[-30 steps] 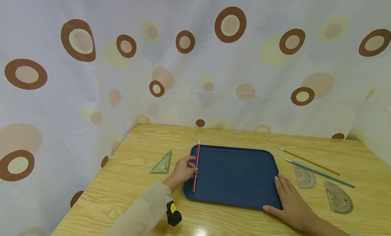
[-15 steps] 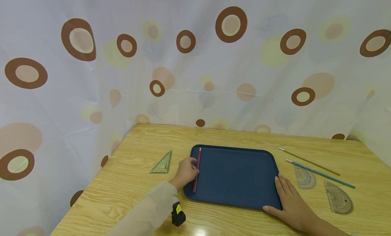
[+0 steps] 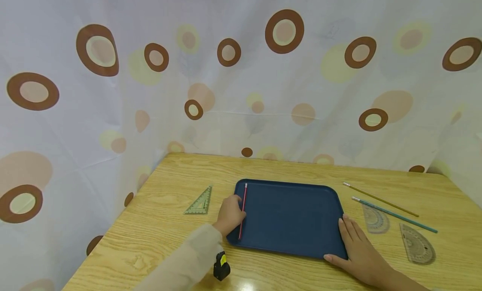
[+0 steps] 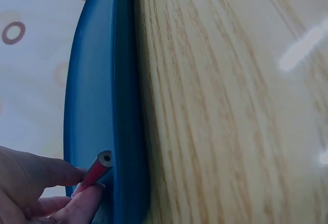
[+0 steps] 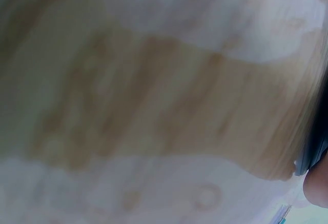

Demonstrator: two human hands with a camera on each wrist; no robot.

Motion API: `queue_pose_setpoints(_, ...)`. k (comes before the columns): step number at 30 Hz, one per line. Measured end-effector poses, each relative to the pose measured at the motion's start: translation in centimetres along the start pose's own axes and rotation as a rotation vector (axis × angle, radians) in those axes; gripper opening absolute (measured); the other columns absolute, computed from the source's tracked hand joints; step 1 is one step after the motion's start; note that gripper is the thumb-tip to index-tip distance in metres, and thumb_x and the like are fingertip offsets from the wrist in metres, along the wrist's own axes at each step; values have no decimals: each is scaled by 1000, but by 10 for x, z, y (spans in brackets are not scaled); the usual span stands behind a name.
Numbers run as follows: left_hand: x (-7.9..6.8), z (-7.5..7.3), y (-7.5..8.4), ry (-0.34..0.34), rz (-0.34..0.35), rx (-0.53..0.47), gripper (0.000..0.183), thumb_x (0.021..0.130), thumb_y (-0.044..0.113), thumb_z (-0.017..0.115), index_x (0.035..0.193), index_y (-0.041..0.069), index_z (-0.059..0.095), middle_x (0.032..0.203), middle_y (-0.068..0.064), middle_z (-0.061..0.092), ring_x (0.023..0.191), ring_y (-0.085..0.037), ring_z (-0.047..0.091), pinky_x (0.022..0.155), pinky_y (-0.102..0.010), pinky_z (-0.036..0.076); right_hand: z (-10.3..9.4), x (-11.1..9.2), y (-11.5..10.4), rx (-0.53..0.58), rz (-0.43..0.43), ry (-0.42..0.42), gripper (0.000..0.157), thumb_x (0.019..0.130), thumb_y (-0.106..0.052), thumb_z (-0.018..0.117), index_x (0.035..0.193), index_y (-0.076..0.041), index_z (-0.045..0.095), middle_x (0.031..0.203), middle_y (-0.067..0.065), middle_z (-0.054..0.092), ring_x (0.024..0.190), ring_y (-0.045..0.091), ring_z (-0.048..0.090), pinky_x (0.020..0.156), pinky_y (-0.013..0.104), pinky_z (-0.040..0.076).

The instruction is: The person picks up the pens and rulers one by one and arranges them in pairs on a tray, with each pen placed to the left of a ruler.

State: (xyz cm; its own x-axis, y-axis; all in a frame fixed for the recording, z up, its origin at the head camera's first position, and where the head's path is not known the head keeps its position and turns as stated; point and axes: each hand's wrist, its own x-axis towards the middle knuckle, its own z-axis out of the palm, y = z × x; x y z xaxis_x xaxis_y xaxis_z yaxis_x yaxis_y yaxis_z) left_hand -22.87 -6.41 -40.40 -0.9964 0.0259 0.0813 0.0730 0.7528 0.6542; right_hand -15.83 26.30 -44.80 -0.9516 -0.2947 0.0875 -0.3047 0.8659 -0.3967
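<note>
A dark blue tray (image 3: 290, 220) lies on the wooden table. My left hand (image 3: 230, 213) reaches over the tray's left side and pinches a red pencil (image 3: 244, 199), which lies lengthwise along that side, its white end away from me. In the left wrist view, thumb and fingers grip the pencil (image 4: 95, 170) close to its blunt near end, just inside the tray wall (image 4: 125, 106). My right hand (image 3: 359, 249) rests on the tray's right edge with its fingers extended and thumb at the near corner. Only a fingertip (image 5: 316, 185) of it shows in the right wrist view.
Left of the tray lies a green set square (image 3: 200, 202). A black and yellow tape measure (image 3: 221, 266) stands near my left sleeve. To the right are a yellow pencil (image 3: 380, 199), a teal pencil (image 3: 399, 216) and two clear protractors, one (image 3: 376, 220) partly under the teal pencil, another (image 3: 417, 244) nearer.
My left hand has brought the red pencil down and toward me, so its far end now lies inside the tray's rim. The tape measure has shifted slightly right. My right hand has stayed put.
</note>
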Motion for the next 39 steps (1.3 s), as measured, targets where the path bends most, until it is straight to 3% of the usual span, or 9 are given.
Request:
queue_pose_setpoints(2,0,1,1,-2,-8,20,31,76,-3,68,105,-10,60,100,-22,65,88,-29,64,75,-41,54,0,0,0,0,0,0,100,84,-55,58,146,8,11,151,32,7,139,49,6,108,63,10)
queue_pose_setpoints(8,0,2,3,-13,-37,59,28,76,-3,68,103,-7,61,92,-18,66,78,-26,64,67,-38,54,0,-1,-1,4,-7,6,100,84,-55,58,146,9,11,151,32,7,139,49,5,112,59,2)
queue_pose_setpoints(19,-3,-1,6,-18,-22,80,23,76,-6,66,98,-7,60,85,-16,65,71,-24,62,60,-35,52,-1,-1,-2,6,-6,6,100,84,-54,58,146,9,12,151,32,7,139,49,5,110,61,6)
queue_pose_setpoints(32,0,1,4,-23,-24,110,25,78,-6,66,103,-6,61,88,-17,66,75,-25,64,62,-36,53,2,-2,0,3,-10,7,99,84,-52,60,145,9,13,151,32,8,138,49,6,109,62,7)
queue_pose_setpoints(39,2,-1,-3,0,41,74,30,78,-2,68,106,-6,61,88,-16,66,74,-21,62,62,-34,52,0,-1,-1,-1,-12,10,99,84,-53,59,145,10,13,150,33,8,138,49,6,109,62,8)
